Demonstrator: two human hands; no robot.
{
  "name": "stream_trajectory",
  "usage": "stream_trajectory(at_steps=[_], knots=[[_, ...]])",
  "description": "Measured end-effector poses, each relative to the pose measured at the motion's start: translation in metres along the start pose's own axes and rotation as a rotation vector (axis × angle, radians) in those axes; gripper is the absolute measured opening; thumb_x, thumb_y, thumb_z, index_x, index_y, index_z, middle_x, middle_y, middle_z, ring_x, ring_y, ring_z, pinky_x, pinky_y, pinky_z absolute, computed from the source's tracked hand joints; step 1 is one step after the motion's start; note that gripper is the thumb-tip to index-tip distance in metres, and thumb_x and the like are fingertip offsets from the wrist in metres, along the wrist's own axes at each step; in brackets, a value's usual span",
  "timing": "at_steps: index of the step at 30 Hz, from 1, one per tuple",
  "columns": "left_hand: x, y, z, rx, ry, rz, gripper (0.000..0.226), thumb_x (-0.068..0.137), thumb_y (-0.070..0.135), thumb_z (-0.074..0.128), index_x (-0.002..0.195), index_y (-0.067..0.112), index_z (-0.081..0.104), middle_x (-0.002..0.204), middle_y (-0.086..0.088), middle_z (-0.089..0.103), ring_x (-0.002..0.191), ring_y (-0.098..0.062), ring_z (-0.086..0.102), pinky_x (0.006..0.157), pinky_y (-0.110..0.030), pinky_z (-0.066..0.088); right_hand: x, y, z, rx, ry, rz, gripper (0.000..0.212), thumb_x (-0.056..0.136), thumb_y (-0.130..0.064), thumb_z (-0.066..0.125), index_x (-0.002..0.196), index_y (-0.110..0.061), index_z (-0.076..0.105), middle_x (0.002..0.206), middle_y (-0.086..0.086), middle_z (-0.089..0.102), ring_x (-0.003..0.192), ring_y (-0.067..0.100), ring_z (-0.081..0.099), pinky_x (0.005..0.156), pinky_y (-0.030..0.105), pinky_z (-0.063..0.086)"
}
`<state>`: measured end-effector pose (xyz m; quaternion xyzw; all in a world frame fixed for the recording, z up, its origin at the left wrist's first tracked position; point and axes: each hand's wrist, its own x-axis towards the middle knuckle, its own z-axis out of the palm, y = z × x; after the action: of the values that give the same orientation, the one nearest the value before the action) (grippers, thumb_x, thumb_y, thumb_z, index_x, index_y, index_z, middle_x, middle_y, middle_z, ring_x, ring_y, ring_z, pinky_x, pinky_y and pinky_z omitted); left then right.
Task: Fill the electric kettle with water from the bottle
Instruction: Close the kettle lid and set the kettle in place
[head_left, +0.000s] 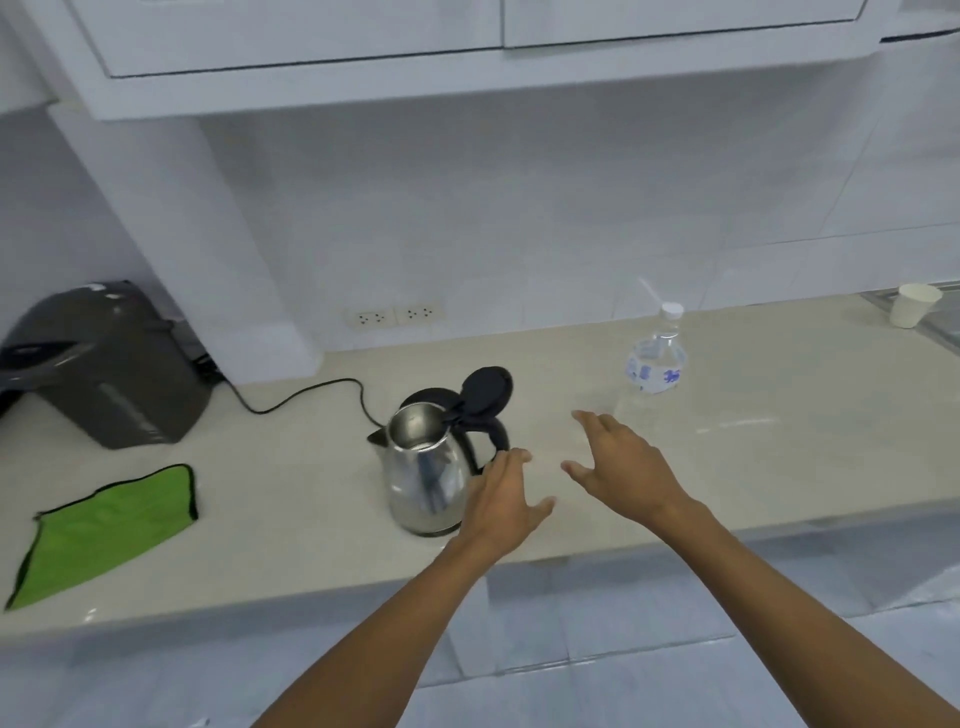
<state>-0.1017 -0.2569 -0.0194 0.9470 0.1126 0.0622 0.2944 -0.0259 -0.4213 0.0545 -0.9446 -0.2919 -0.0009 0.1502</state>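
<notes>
A steel electric kettle stands on the beige counter with its black lid flipped up and its mouth open. My left hand is beside its black handle, fingers apart, holding nothing; its fingertips are at or near the handle. A clear water bottle with a white cap and a blue-printed label stands upright to the right, further back. My right hand hovers over the counter in front of the bottle, fingers spread, apart from it.
A dark grey appliance sits at the back left, with a black cord running across the counter to the kettle's base. A green cloth lies near the front left edge. A white paper cup stands far right. Wall sockets sit behind the kettle.
</notes>
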Motion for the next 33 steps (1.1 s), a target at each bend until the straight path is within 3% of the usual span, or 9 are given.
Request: stream_trajectory(at_steps=[4, 9, 15, 19, 21, 23, 25, 29, 33], knots=[[-0.031, -0.027, -0.042, 0.013, 0.069, -0.030, 0.062, 0.095, 0.046, 0.073, 0.145, 0.018, 0.048, 0.144, 0.004, 0.051, 0.134, -0.017, 0.048, 0.112, -0.042, 0.034, -0.008, -0.046, 0.010, 0.023, -0.019, -0.059, 0.070, 0.095, -0.046, 0.062, 0.153, -0.017, 0.034, 0.140, 0.008, 0.056, 0.119, 0.028, 0.061, 0.085, 0.042, 0.056], [-0.053, -0.064, -0.088, 0.032, 0.155, -0.088, 0.051, 0.092, 0.042, 0.075, 0.133, 0.020, 0.053, 0.134, 0.005, 0.054, 0.128, -0.019, 0.050, 0.099, -0.034, 0.033, -0.007, -0.088, 0.018, 0.051, -0.024, -0.090, 0.064, 0.094, -0.044, 0.063, 0.147, -0.019, 0.038, 0.132, 0.006, 0.059, 0.116, 0.028, 0.061, 0.084, 0.043, 0.056], [-0.041, -0.105, -0.120, 0.088, 0.250, -0.200, 0.072, 0.083, 0.045, 0.084, 0.140, 0.018, 0.051, 0.142, -0.001, 0.047, 0.131, -0.025, 0.047, 0.107, -0.041, 0.038, 0.015, -0.104, 0.021, 0.099, 0.065, -0.082, 0.049, 0.092, -0.039, 0.067, 0.130, -0.018, 0.045, 0.120, 0.004, 0.059, 0.105, 0.027, 0.062, 0.075, 0.043, 0.056], [-0.022, -0.125, -0.125, 0.042, 0.251, -0.301, 0.110, 0.073, 0.057, 0.089, 0.157, 0.011, 0.034, 0.160, -0.006, 0.036, 0.145, -0.027, 0.036, 0.115, -0.048, 0.036, 0.045, -0.098, 0.020, 0.124, 0.192, -0.027, 0.063, 0.087, -0.039, 0.074, 0.137, -0.015, 0.044, 0.128, 0.007, 0.050, 0.113, 0.030, 0.055, 0.071, 0.043, 0.056], [-0.011, -0.135, -0.127, -0.024, 0.193, -0.336, 0.125, 0.070, 0.062, 0.090, 0.163, 0.011, 0.024, 0.168, -0.006, 0.028, 0.153, -0.026, 0.029, 0.120, -0.050, 0.030, 0.064, -0.088, 0.020, 0.188, 0.164, -0.018, 0.080, 0.085, -0.042, 0.076, 0.148, -0.016, 0.036, 0.140, 0.009, 0.045, 0.123, 0.033, 0.049, 0.082, 0.045, 0.054], [-0.002, -0.146, -0.129, -0.104, 0.107, -0.353, 0.130, 0.069, 0.062, 0.091, 0.166, 0.014, 0.019, 0.171, -0.004, 0.027, 0.156, -0.025, 0.026, 0.124, -0.049, 0.025, 0.082, -0.079, 0.018, 0.336, 0.043, -0.028, 0.092, 0.084, -0.044, 0.078, 0.157, -0.020, 0.026, 0.151, 0.010, 0.038, 0.135, 0.031, 0.042, 0.104, 0.045, 0.047], [0.004, -0.158, -0.131, -0.191, 0.033, -0.334, 0.125, 0.068, 0.059, 0.093, 0.165, 0.018, 0.026, 0.167, 0.000, 0.036, 0.153, -0.023, 0.033, 0.125, -0.047, 0.029, 0.097, -0.073, 0.015, 0.427, -0.056, -0.066, 0.094, 0.083, -0.043, 0.079, 0.158, -0.026, 0.024, 0.154, 0.006, 0.038, 0.138, 0.025, 0.042, 0.113, 0.044, 0.041], [0.011, -0.175, -0.130, -0.323, -0.017, -0.269, 0.100, 0.061, 0.059, 0.095, 0.147, 0.027, 0.055, 0.136, 0.012, 0.065, 0.133, -0.012, 0.057, 0.113, -0.038, 0.047, 0.115, -0.067, 0.011, 0.388, -0.084, -0.164, 0.085, 0.081, -0.033, 0.083, 0.153, -0.026, 0.037, 0.148, 0.002, 0.047, 0.127, 0.022, 0.053, 0.108, 0.042, 0.047], [0.013, -0.182, -0.126, -0.379, -0.015, -0.261, 0.090, 0.059, 0.059, 0.098, 0.138, 0.034, 0.061, 0.122, 0.019, 0.070, 0.126, -0.003, 0.059, 0.108, -0.032, 0.049, 0.127, -0.074, 0.006, 0.329, -0.074, -0.293, 0.076, 0.080, -0.025, 0.086, 0.147, -0.022, 0.048, 0.143, -0.001, 0.051, 0.112, 0.018, 0.061, 0.099, 0.028, 0.050]])
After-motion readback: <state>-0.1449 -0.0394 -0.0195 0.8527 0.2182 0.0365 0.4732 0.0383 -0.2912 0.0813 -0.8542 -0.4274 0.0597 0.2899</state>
